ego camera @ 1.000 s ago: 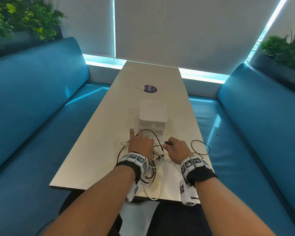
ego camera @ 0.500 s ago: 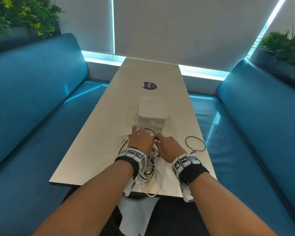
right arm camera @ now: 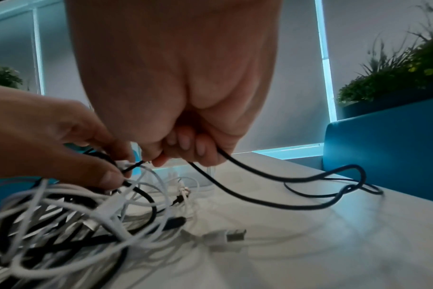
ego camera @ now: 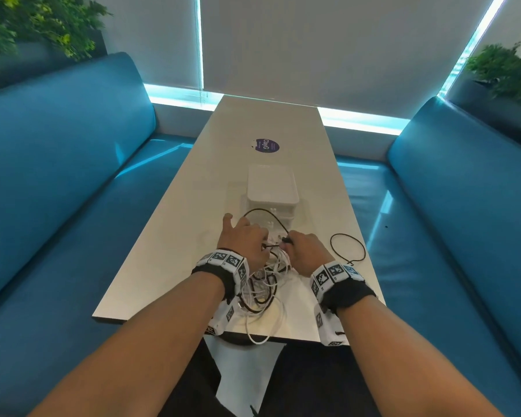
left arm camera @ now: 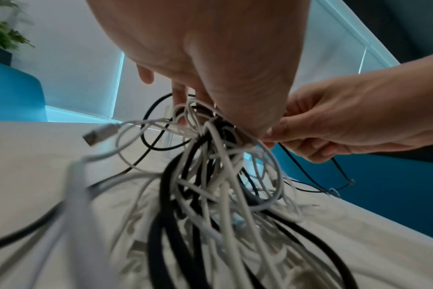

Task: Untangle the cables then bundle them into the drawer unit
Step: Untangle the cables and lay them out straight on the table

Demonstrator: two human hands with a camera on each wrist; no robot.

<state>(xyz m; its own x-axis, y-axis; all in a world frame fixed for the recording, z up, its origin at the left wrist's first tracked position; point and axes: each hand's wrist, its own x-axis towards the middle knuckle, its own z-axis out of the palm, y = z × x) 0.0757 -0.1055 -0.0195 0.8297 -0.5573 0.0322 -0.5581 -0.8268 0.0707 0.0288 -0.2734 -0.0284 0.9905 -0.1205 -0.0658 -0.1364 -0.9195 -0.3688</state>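
Long white counter (ego camera: 175,236) between blue benches: white drawer unit (ego camera: 272,194) sits mid-width, drawers appear closed, just beyond the tangle of white and black cables (ego camera: 263,284) heaped at the near edge, some loops hanging over it. Left hand (ego camera: 244,240) pinches the knot's top with thumb and fingertips, little finger splayed, probably anchoring the mass so a single strand can slide free. Right hand (ego camera: 306,249), fingers curled, holds a thin black cable (right arm camera: 272,197) near its plug; its slack loops toward the counter's right edge, apparently already clear.
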